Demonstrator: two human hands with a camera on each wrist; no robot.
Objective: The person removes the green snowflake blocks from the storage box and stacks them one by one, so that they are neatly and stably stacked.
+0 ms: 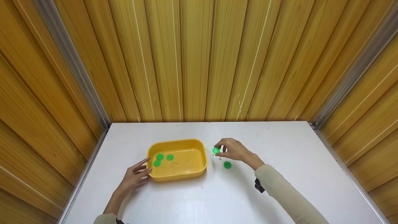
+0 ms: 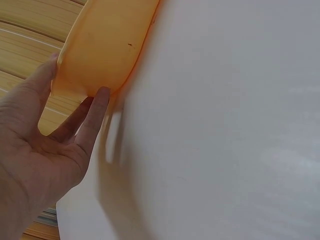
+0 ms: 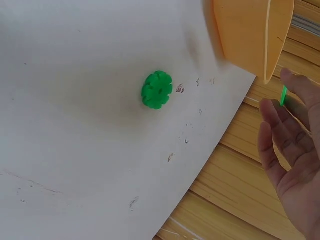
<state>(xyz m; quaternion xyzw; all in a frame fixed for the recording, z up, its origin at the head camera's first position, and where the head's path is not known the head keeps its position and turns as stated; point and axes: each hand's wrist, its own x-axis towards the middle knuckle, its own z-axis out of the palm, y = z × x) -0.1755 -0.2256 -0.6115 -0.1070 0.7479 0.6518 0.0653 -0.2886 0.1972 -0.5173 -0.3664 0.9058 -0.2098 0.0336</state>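
Note:
Above the table, just right of the yellow plastic tub [image 1: 203, 169], my right hand [image 1: 233, 149] pinches a green notched disc [image 1: 215, 151] between thumb and fingertips. In the right wrist view that disc [image 3: 283, 96] shows edge-on in the right hand [image 3: 295, 150]. Another green notched disc [image 1: 227, 165], also seen as a flower-shaped disc [image 3: 157, 90], lies on the table below the hand. My left hand [image 1: 134, 178] touches the tub's left end with extended fingers, as the left wrist view of the hand [image 2: 55, 145] shows. Inside the tub, toward its left, lie three green discs [image 1: 159, 156].
The white table [image 1: 174, 205] reaches back to a wall of yellow wood-look panels [image 1: 196, 62]. Similar panels with grey metal edging [image 1: 77, 71] stand on both sides. Small dark marks [image 3: 170, 157] dot the tabletop near the right hand.

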